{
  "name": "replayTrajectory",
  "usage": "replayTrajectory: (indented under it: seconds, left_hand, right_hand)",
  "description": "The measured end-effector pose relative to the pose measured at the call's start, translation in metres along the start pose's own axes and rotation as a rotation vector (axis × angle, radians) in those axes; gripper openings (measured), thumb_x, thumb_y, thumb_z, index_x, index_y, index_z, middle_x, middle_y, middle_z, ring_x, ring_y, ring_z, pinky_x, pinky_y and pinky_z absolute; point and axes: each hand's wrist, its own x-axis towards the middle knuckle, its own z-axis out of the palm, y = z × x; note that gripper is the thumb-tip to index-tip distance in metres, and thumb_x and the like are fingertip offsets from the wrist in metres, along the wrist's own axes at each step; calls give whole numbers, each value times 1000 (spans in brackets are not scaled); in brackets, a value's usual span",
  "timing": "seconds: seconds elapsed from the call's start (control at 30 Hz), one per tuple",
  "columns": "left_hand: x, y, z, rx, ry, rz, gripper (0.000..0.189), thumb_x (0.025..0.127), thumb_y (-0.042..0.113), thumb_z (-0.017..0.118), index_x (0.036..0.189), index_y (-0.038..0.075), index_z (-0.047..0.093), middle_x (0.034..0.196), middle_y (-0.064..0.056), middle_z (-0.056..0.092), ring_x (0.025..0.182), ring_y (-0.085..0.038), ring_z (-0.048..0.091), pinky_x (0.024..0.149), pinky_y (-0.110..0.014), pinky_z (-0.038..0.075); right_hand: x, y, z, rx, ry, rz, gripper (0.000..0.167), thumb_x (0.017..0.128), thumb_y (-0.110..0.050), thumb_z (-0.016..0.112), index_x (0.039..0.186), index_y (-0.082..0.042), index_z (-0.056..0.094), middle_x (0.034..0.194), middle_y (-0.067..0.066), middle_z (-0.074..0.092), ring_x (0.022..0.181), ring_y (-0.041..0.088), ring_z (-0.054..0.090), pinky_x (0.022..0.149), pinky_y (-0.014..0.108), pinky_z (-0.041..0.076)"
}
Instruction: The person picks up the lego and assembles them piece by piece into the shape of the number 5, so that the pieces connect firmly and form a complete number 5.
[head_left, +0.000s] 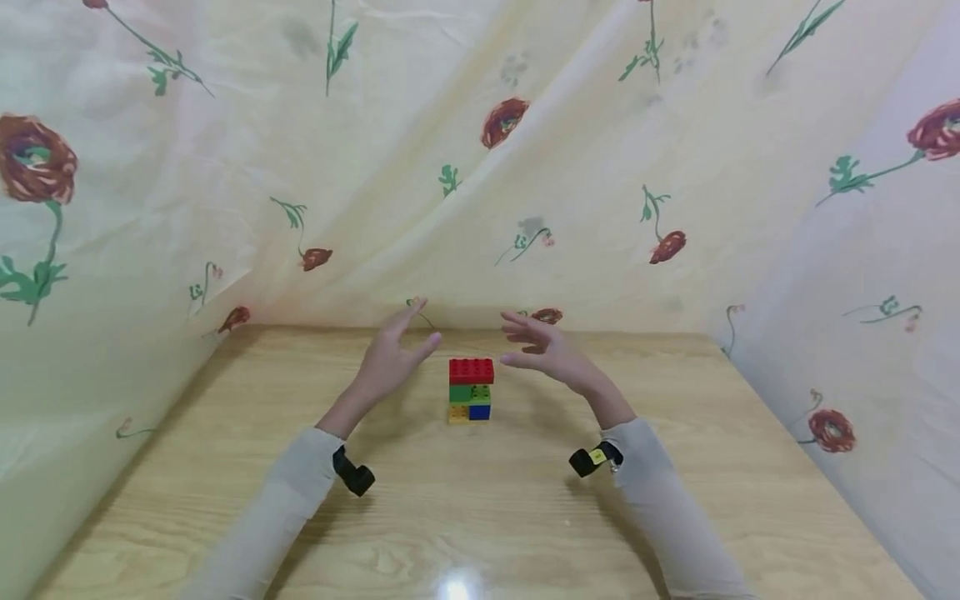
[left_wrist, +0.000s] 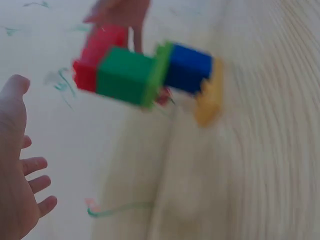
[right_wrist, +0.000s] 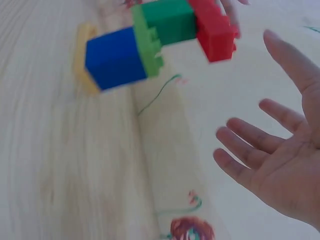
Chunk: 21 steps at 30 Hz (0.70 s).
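A small stack of toy building blocks stands upright on the table, with a red block (head_left: 471, 371) on top. Beneath it are a green block (left_wrist: 125, 75) and a thin light green block (right_wrist: 146, 42). Lower down come a blue block (right_wrist: 116, 57) and a yellow block (head_left: 458, 413) at the bottom. My left hand (head_left: 388, 358) is raised to the left of the stack, fingers spread and apart from it. To the right, my right hand (head_left: 551, 354) hovers with its fingers extended, touching nothing. Both wrist views show the stack tilted and slightly blurred.
The wooden table (head_left: 480, 517) reaches back to a cream cloth (head_left: 375, 167) with printed red flowers, which hangs behind and along both sides. Black straps with small cameras sit on the left wrist (head_left: 352, 473) and right wrist (head_left: 596, 458).
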Motion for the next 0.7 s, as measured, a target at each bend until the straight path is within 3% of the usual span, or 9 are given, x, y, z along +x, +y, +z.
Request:
replayTrajectory:
  seconds: [0.13, 0.27, 0.4, 0.53, 0.7]
  left_hand:
    - [-2, -18, -7, 232, -36, 60, 72, 103, 49, 52, 163, 23, 23, 169, -5, 27, 155, -34, 25, 123, -60, 22]
    - [-8, -29, -11, 407, -86, 71, 77, 102, 50, 52, 164, 19, 19, 168, -14, 26, 154, -42, 22, 120, -67, 21]
    - [-15, -37, -12, 487, -150, 70, 79, 101, 50, 55, 164, 15, 21, 168, -18, 22, 155, -46, 16, 119, -70, 17]
    - [-19, -46, -11, 534, -218, 57, 81, 100, 56, 53, 164, 18, 20, 171, -15, 14, 157, -44, 9, 120, -70, 11]
    - [-21, -58, -8, 593, -277, 33, 85, 100, 62, 48, 165, 20, 13, 172, -13, 6, 158, -42, 3, 121, -70, 6]
  right_hand:
    - [-4, 8, -8, -111, 84, 13, 77, 96, -32, 72, 161, -29, 30, 164, 10, 37, 151, 35, 34, 119, 62, 28]
    - [-7, 19, -12, -281, 143, 39, 85, 95, -45, 70, 163, -30, 22, 169, 7, 26, 154, 36, 27, 119, 64, 26]
    - [-12, 32, -13, -426, 145, 42, 88, 96, -53, 64, 165, -25, 15, 170, 11, 20, 156, 39, 19, 120, 66, 22]
    - [-17, 45, -12, -547, 128, 65, 86, 100, -57, 55, 165, -18, 14, 171, 18, 14, 158, 42, 8, 120, 70, 10]
    - [-21, 57, -8, -612, 92, 114, 88, 100, -62, 49, 165, -16, 12, 171, 20, 9, 158, 43, 0, 117, 75, 0]
